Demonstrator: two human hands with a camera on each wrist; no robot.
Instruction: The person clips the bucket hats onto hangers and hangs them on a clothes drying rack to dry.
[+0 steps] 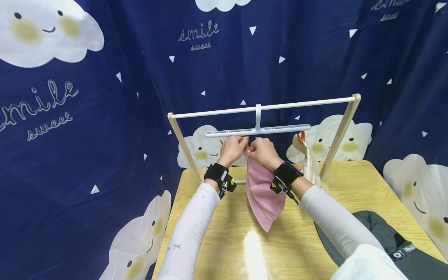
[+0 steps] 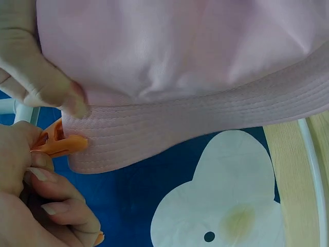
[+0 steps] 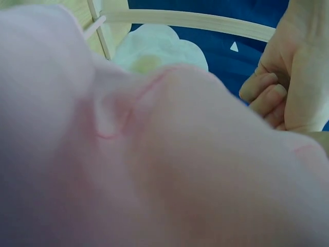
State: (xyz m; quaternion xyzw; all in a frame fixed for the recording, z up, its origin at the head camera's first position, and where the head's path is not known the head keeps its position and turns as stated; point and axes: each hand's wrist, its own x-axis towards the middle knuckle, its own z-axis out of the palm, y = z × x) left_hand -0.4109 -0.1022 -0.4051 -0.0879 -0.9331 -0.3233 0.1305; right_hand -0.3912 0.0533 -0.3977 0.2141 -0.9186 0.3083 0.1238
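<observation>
A pink hat (image 1: 264, 186) with a stitched brim hangs below a white hanger (image 1: 231, 133). My left hand (image 1: 232, 149) pinches an orange clip (image 2: 56, 144), whose jaws stand over the edge of the brim (image 2: 118, 134). Close beside it, my right hand (image 1: 264, 152) holds the hat near the same corner, thumb and fingers on the fabric. Pink cloth fills most of the right wrist view, hiding the right fingertips there. A bit of orange (image 1: 221, 142) shows beside the left hand, just under the hanger.
The hanger hooks over the white bar (image 1: 308, 104) of a wooden-sided rack (image 1: 341, 136). At its right end, another orange clip (image 1: 301, 136) holds a cream cloth item (image 1: 308, 163). A dark grey hat (image 1: 374, 229) lies on the wooden table (image 1: 217, 241), partly beneath the right arm.
</observation>
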